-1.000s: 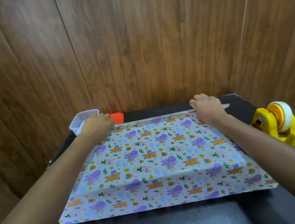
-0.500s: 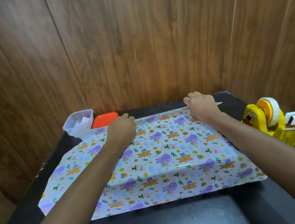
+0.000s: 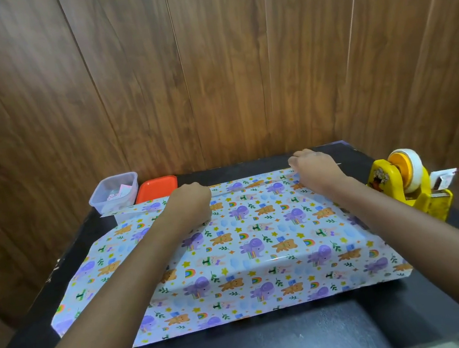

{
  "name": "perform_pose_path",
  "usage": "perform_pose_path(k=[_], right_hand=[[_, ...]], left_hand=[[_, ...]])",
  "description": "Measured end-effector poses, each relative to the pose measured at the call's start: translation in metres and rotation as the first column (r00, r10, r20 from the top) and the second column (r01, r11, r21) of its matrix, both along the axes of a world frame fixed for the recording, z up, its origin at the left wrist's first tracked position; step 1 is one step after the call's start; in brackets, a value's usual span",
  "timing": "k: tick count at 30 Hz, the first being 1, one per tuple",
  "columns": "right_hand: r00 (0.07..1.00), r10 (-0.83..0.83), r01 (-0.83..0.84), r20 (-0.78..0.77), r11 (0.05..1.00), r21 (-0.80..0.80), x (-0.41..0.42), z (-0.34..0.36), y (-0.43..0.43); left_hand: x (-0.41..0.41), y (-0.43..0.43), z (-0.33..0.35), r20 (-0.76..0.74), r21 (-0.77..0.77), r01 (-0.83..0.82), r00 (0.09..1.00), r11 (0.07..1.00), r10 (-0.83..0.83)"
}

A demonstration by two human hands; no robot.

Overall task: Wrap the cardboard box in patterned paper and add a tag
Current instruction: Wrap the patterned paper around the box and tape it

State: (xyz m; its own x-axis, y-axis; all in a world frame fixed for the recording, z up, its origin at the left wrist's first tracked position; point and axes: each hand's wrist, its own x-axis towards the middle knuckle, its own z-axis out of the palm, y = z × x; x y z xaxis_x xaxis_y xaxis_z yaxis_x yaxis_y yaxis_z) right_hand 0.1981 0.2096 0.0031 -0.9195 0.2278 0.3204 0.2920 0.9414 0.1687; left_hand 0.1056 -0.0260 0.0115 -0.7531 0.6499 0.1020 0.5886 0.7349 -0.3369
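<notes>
Beyond the far left corner of the patterned paper (image 3: 261, 243) stand a clear plastic tub (image 3: 114, 193) with small slips inside and, just beside it, an orange lid (image 3: 156, 187). The paper lies on the black table (image 3: 276, 344) with its long axis running left to right. It is draped over a raised flat shape that I take to be the cardboard box, though no cardboard shows. Its left part slopes down loose onto the table. The left hand (image 3: 190, 206) sits knuckles up at the paper's far edge, left of its middle. Its fingers are curled under and hidden, so I cannot tell whether they pinch the sheet or only press it. The right hand (image 3: 315, 172) is at the far edge toward the paper's right end, fingers curled over the edge and gripping it. That far edge runs straight between the two hands, away from the person, so any pull would likely come toward the body across the short axis. Off the paper's right side stands a yellow tape dispenser (image 3: 410, 186), with a small tag (image 3: 444, 177) on a red string. Both are nearer the right hand, which seems the likelier one to reach for them.
</notes>
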Motion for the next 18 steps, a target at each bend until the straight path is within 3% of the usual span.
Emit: perform_pose_path(k=[9, 12, 15, 18], right_hand=[[0.987, -0.105, 0.126, 0.122, 0.975, -0.182, 0.018, 0.019, -0.024], [0.982, 0.08, -0.024, 0.171, 0.951, -0.308, 0.028, 0.013, -0.044], [0.949, 0.274, -0.159, 0.153, 0.84, -0.518, 0.048, 0.011, -0.07], [0.88, 0.41, -0.207, 0.238, 0.785, -0.584, 0.075, 0.016, -0.099]], left_hand=[[0.007, 0.006, -0.008, 0.011, -0.015, -0.043, 0.999, 0.999, 0.043], [0.01, 0.006, -0.008, 0.009, -0.035, -0.056, 0.998, 0.998, 0.057], [0.012, 0.003, -0.007, -0.023, -0.021, -0.042, 0.999, 0.999, 0.042], [0.014, -0.001, -0.008, -0.082, 0.02, -0.002, 0.997, 1.0, 0.004]])
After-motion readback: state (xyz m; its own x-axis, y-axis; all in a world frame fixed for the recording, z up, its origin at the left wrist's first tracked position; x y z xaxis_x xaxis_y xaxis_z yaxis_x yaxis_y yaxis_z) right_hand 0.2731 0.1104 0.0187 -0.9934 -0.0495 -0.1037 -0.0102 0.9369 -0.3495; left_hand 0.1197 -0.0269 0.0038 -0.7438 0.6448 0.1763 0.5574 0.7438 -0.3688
